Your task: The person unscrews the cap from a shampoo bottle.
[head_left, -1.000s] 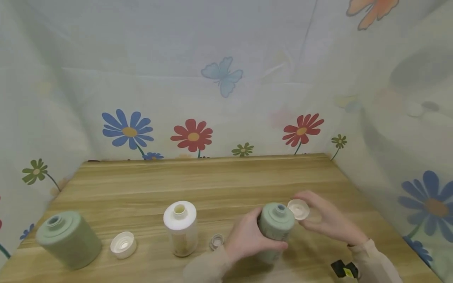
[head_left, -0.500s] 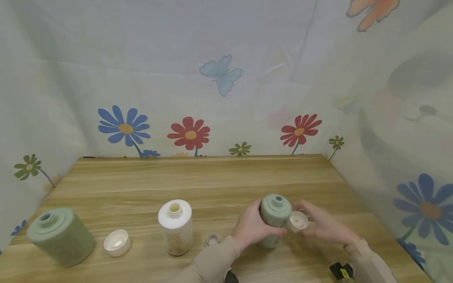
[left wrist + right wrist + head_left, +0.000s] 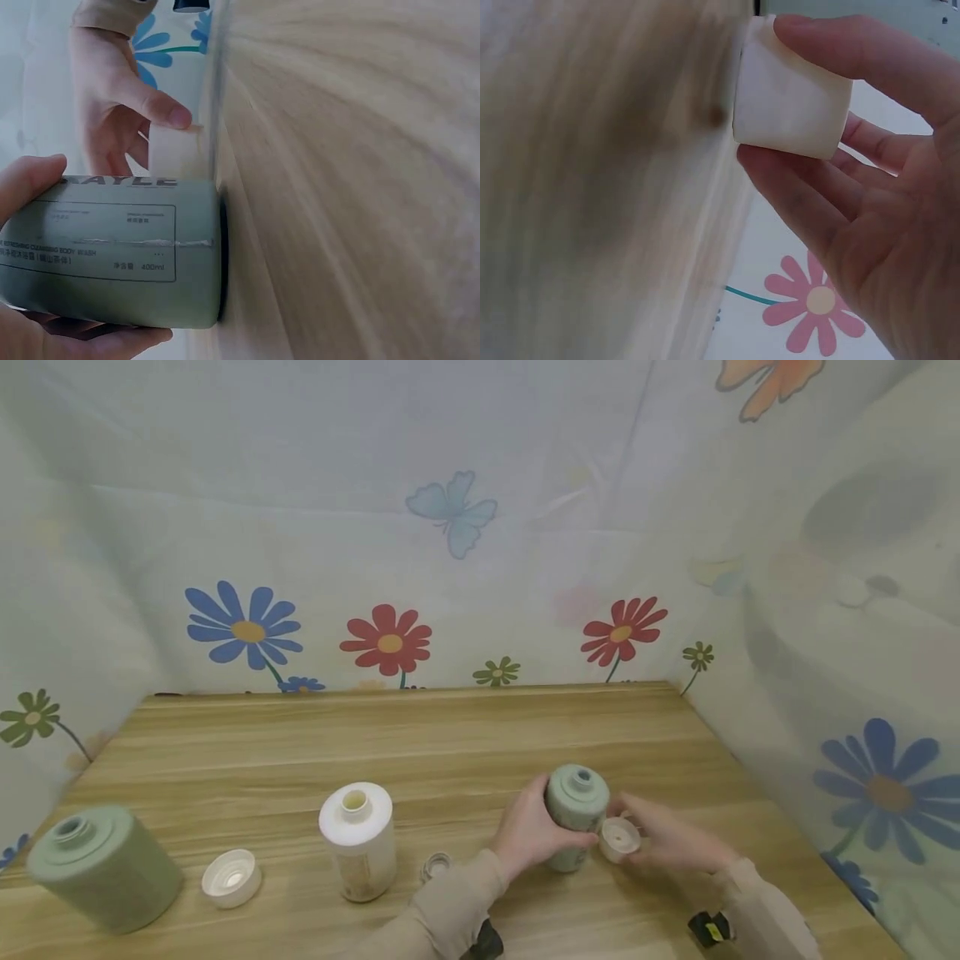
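My left hand (image 3: 534, 832) grips a green body wash bottle (image 3: 576, 795) around its side; the bottle stands upright with its neck uncapped. In the left wrist view, the printed label of the bottle (image 3: 120, 255) shows between thumb and fingers, and its base is at the wooden table. Just right of the bottle, my right hand (image 3: 671, 835) pinches a white cap (image 3: 619, 839) with its hollow side facing up. Thumb and fingers hold the sides of the cap (image 3: 791, 97) in the right wrist view, close to the table surface.
A white uncapped bottle (image 3: 358, 843) stands left of my left arm, beside a small clear cap (image 3: 437, 865). Farther left are a white cap (image 3: 231, 878) and a wide green bottle (image 3: 105, 868). A floral sheet (image 3: 450, 610) hangs behind the wooden table (image 3: 420, 735).
The right hand has lowered the white cap toward the table, beside the green bottle. The left hand keeps its grip on the bottle. The head view has shifted slightly right.
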`<state>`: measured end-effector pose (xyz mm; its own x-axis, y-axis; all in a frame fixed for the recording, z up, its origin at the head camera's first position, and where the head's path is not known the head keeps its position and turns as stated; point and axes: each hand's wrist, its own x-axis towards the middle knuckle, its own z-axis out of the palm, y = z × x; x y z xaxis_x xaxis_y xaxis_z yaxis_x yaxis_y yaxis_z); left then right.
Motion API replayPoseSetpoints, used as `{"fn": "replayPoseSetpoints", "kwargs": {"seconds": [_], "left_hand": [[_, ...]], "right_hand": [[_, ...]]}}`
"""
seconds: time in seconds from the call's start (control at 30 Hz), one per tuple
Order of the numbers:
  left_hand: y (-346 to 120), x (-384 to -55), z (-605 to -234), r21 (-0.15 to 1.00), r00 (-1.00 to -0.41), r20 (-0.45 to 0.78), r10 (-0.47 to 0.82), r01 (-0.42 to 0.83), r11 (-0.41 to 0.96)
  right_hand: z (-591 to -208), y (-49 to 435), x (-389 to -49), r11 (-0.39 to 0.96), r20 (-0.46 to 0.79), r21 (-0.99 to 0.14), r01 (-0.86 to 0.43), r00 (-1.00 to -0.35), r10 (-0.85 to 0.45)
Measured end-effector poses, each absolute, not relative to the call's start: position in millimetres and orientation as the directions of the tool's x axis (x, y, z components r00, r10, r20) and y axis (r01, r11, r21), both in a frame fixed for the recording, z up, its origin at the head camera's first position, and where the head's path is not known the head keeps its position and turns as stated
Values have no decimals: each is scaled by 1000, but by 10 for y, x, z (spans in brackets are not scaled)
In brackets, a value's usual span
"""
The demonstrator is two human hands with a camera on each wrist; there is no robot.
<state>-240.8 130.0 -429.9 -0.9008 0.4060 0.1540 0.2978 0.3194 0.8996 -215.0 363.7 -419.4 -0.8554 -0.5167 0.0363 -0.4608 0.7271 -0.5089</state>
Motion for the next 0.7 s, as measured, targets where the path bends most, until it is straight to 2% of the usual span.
{"fn": "replayPoseSetpoints", "kwargs": {"seconds": [0.23, 0.53, 0.7], "left_hand": [[1303, -2384, -4300, 896, -892, 158, 424, 310, 318], [1290, -2373, -4328, 907, -879, 133, 458, 295, 302], [1270, -2340, -4348, 911, -845, 112, 523, 298, 287]], "right_hand": [[-4226, 3641, -2131, 725, -26, -563, -397, -868, -496], [-4300, 3652, -2091, 709, 7, -533, -461, -841, -542], [-4314, 3682, -2040, 725, 5, -532, -437, -858, -514]]}}
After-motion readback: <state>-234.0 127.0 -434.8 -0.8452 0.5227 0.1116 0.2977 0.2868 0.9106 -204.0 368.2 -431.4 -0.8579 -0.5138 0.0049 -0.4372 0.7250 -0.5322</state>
